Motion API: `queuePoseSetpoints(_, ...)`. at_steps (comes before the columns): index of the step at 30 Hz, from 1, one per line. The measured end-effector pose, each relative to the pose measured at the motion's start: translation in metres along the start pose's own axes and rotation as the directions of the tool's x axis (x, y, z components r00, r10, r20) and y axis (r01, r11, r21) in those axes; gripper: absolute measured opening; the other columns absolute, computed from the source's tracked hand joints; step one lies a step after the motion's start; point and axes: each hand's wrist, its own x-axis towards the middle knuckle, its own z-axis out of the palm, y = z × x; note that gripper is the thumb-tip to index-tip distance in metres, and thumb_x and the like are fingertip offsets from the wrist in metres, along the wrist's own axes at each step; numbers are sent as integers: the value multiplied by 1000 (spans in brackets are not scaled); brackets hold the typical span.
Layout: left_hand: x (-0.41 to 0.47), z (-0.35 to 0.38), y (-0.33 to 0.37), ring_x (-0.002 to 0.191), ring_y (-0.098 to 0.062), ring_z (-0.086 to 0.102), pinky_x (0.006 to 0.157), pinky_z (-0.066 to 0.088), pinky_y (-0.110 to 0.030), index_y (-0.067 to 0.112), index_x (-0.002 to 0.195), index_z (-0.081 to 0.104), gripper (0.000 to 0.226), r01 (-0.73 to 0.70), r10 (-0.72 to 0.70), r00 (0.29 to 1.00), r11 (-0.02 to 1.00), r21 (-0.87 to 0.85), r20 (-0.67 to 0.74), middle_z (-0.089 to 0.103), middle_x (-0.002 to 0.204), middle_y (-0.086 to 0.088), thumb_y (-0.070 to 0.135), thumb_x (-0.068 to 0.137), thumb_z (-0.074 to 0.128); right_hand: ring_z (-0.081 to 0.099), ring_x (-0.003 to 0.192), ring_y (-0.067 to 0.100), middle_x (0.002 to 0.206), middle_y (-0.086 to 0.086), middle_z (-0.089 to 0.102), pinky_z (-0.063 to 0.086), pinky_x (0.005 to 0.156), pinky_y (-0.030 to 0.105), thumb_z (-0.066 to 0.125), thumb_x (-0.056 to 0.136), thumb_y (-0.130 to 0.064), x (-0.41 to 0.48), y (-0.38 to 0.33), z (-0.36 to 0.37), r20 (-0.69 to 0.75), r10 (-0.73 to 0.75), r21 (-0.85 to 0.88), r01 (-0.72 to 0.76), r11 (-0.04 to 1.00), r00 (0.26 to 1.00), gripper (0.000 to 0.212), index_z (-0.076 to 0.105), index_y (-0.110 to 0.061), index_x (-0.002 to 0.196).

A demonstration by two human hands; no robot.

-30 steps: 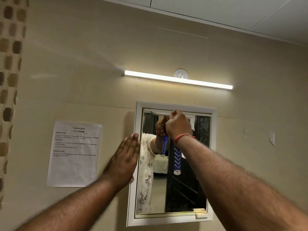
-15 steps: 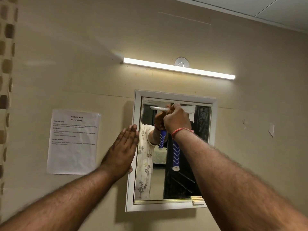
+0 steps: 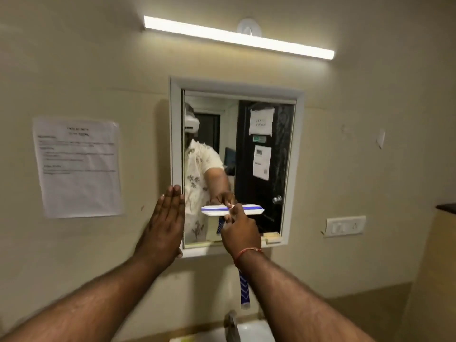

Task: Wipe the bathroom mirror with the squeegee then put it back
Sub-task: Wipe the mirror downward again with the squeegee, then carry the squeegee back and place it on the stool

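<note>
The white-framed bathroom mirror (image 3: 292, 154) hangs on the beige wall in front of me. My right hand (image 3: 240, 234) grips the squeegee (image 3: 251, 210), a white and blue blade on a blue patterned handle whose end sticks out below my wrist. The blade lies flat against the glass in the mirror's lower part, roughly level. My left hand (image 3: 164, 224) rests flat, fingers together, on the mirror's left frame edge and the wall. The glass reflects a person, a dark door and papers.
A tube light (image 3: 237, 37) runs above the mirror. A printed sheet (image 3: 79, 166) is taped to the wall at left. A switch plate (image 3: 345, 225) sits at right, beside a dark shelf edge (image 3: 446, 206). A tap (image 3: 232, 325) and white basin (image 3: 256, 332) lie below.
My right hand has dragged the squeegee down the glass from near the mirror's top to its lower part. My left hand stayed on the frame. The view has tilted downward.
</note>
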Motion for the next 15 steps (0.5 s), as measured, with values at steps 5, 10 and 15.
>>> queuePoseSetpoints(5,-29,23,10,170,-50,-3,137,18,-60,-13,171,4,176,-4,3,995,1000,12,101,-9,180,-36,42,44,113,72,98,35,107,10,75,61,86,48,51,100,-33,-36,53,38,119,86,-36,-82,996,989,30,51,-39,130)
queuePoseSetpoints(10,-60,53,24,169,-48,-14,138,11,-60,-11,171,-2,175,29,-22,982,999,-33,189,-19,180,-33,46,50,110,72,100,36,109,12,73,61,88,51,54,101,-34,-34,62,43,129,52,-52,-45,998,990,36,48,-39,136)
queuePoseSetpoints(15,-100,85,46,169,-44,-19,140,7,-58,-10,171,-8,177,72,-47,950,995,-71,308,-27,179,-29,57,54,106,70,100,39,108,16,73,60,89,50,52,104,-33,-32,63,42,125,56,-72,-47,996,991,27,54,-31,131)
